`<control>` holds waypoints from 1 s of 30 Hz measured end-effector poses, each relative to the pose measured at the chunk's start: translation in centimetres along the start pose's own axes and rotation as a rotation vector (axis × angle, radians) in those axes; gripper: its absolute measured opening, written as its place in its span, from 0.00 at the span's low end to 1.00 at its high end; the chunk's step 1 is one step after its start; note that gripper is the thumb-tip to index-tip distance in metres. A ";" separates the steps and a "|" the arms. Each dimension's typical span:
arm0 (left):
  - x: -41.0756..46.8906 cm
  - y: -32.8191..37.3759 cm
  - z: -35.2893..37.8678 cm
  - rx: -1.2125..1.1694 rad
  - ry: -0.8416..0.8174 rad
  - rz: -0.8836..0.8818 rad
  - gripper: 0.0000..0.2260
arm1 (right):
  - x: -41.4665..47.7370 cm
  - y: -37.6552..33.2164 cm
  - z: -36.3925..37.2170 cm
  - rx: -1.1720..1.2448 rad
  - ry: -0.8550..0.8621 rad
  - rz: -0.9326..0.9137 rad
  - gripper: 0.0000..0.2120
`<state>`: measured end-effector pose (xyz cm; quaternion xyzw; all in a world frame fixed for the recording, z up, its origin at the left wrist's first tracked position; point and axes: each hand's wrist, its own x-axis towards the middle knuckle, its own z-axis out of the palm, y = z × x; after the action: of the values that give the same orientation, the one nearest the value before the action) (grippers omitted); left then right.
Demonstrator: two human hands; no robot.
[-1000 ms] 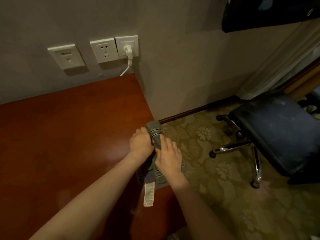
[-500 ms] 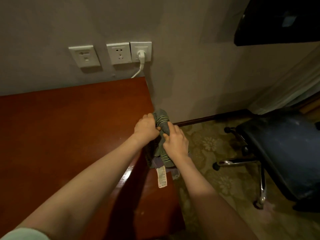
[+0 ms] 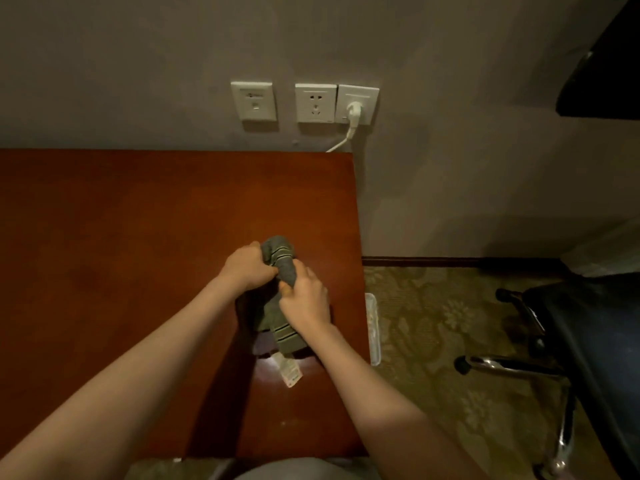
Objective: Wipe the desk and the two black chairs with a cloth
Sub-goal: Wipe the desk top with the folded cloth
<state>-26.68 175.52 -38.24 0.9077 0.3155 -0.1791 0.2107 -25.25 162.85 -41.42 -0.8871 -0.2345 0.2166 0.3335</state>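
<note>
The desk fills the left and centre of the frame. At centre, over its right end, the left hand curls round the upper end of the striped cloth. Just right of it, the right hand grips the cloth's middle (probably bunching it into a pad that suits wiping). The cloth's loose tail hangs toward the desktop. A black chair stands at the lower right edge, well apart.

Open desk stretches left; wall bounds back; chair well right across carpet.
</note>
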 end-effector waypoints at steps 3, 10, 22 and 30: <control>-1.2 -2.5 0.4 0.026 -0.021 -0.088 0.19 | -1.2 -0.8 2.2 -0.006 -0.073 -0.046 0.24; -2.3 -2.5 4.0 -0.035 0.039 -0.047 0.23 | -3.2 0.9 2.7 -0.247 0.006 -0.043 0.25; -3.4 9.3 9.2 -0.259 -0.038 0.238 0.23 | -5.4 9.2 -5.3 -0.487 0.217 0.224 0.26; -3.4 12.4 6.0 -0.356 0.021 0.337 0.22 | -4.3 8.7 -10.0 -0.445 0.334 0.182 0.25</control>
<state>-22.32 161.99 -38.43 0.8980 0.1886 -0.0735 0.3907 -20.91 149.72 -39.60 -0.9792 -0.1375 0.0398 0.1436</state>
